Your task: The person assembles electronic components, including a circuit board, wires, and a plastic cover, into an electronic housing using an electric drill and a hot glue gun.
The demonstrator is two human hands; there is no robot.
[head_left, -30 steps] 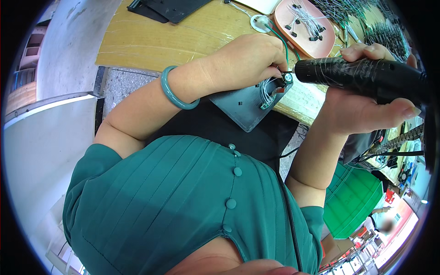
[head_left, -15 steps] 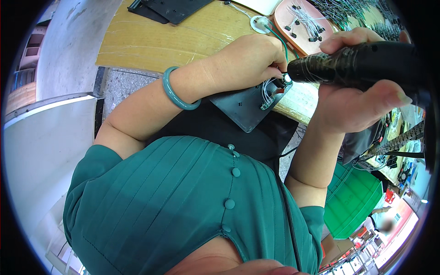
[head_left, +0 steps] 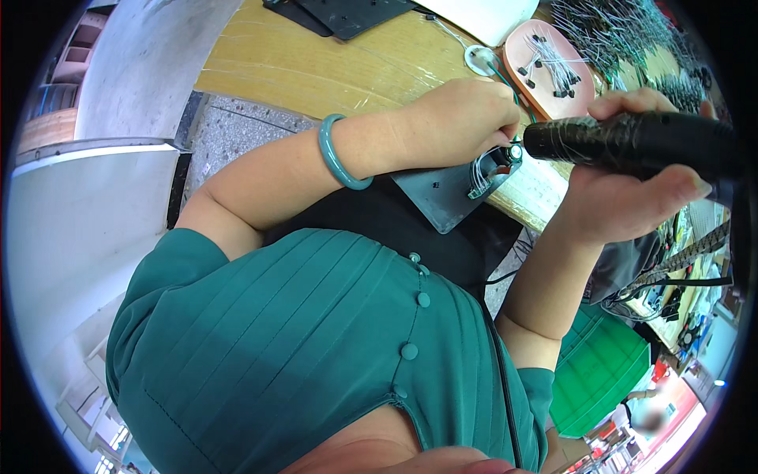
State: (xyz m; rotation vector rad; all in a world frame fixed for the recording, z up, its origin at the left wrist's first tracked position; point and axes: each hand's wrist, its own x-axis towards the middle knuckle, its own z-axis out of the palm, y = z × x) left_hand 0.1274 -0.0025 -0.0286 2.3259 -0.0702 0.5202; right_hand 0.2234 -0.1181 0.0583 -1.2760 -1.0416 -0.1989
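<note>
**Fastening step, as I judge it: black handheld tool [head_left: 616,144] aimed at small round part [head_left: 515,152].**
My right fingers [head_left: 638,100] wrap the tool, thumb extended. My left fingers [head_left: 505,117] pinch nearly together, apparently holding the part's edge at the dark panel [head_left: 442,204], by the bench [head_left: 332,67]. Next move calls for aligning the tool's nose; contact is unclear.

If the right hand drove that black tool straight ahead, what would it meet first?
Most likely the small round part by the left hand, just off the tip of the black tool, though depth is unclear.
</note>
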